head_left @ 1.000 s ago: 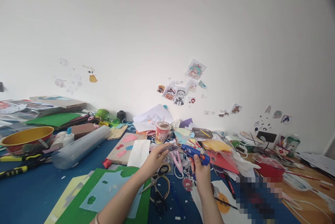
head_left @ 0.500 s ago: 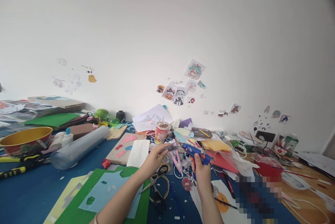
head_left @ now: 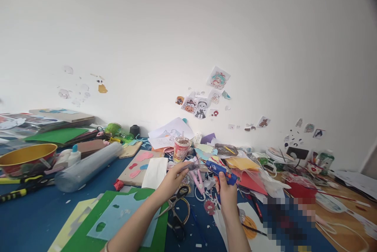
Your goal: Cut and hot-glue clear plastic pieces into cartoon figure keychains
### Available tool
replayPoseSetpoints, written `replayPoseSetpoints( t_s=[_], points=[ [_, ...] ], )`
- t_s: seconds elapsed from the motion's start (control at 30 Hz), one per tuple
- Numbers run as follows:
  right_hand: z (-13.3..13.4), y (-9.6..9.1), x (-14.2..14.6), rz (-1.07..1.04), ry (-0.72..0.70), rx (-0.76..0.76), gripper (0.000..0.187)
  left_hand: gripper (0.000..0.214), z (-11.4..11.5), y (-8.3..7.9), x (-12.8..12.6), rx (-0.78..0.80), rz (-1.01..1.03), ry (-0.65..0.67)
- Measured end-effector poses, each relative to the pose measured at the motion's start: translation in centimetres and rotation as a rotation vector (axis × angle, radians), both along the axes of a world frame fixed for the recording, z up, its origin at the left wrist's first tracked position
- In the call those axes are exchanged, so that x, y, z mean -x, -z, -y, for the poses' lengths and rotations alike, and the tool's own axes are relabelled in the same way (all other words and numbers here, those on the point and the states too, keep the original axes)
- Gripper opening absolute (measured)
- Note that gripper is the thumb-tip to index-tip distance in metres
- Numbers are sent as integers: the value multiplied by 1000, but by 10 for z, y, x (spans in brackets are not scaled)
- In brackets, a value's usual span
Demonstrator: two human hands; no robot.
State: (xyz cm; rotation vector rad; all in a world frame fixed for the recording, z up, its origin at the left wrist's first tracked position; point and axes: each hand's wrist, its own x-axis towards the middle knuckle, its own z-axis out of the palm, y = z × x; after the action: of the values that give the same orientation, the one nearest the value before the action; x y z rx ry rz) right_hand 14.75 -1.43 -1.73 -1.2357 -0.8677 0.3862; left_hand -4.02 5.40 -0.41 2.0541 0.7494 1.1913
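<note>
In my right hand [head_left: 226, 189] is a blue hot glue gun [head_left: 220, 171], its nozzle pointing left. My left hand [head_left: 174, 177] pinches a small, thin, see-through piece [head_left: 192, 166] whose kind I cannot make out. The nozzle is close to that piece; whether they touch is unclear. Black-handled scissors [head_left: 177, 209] lie below my left hand. Beneath and between the hands is a pink tool [head_left: 198, 181] with a white cord. A red and white cup [head_left: 182, 150] with a straw stands just behind my left hand.
Green and light-blue felt sheets [head_left: 118, 216] lie at front left. A clear plastic roll [head_left: 88, 167] and a gold-lined bowl [head_left: 28, 157] sit farther left. Several papers, red and yellow sheets [head_left: 250, 181] and a red container [head_left: 300, 189] crowd the right. Stickers [head_left: 202, 106] dot the wall.
The view has shifted very slightly. Both hands, the glue gun and the small clear piece stay nearly in place.
</note>
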Motion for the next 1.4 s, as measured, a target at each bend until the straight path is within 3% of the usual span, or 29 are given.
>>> replayPoseSetpoints(
  t_s=[0.3, 0.67, 0.87, 1.03, 1.17, 1.3, 1.4],
  points=[
    [-6, 10, -7, -13, 2, -19, 52, 37, 1, -1, 1, -1, 0, -5],
    [-4, 7, -7, 33, 77, -27, 52, 36, 0, -1, 0, 2, 2, 2],
    [-8, 13, -6, 402, 231, 191, 45, 40, 6, -8, 1, 73, 38, 67],
    [-24, 30, 8, 775, 101, 192, 37, 47, 16, -20, 5, 243, 90, 115],
    [-38, 47, 14, 925, 94, 218, 36, 52, 14, -20, 6, 326, 183, 84],
    [-41, 50, 15, 850, 51, 204, 48, 56, 11, -18, 7, 431, 222, 56],
    [-37, 38, 15, 507, -86, 105, 42, 57, 14, -18, 6, 515, 229, 119]
  ],
)
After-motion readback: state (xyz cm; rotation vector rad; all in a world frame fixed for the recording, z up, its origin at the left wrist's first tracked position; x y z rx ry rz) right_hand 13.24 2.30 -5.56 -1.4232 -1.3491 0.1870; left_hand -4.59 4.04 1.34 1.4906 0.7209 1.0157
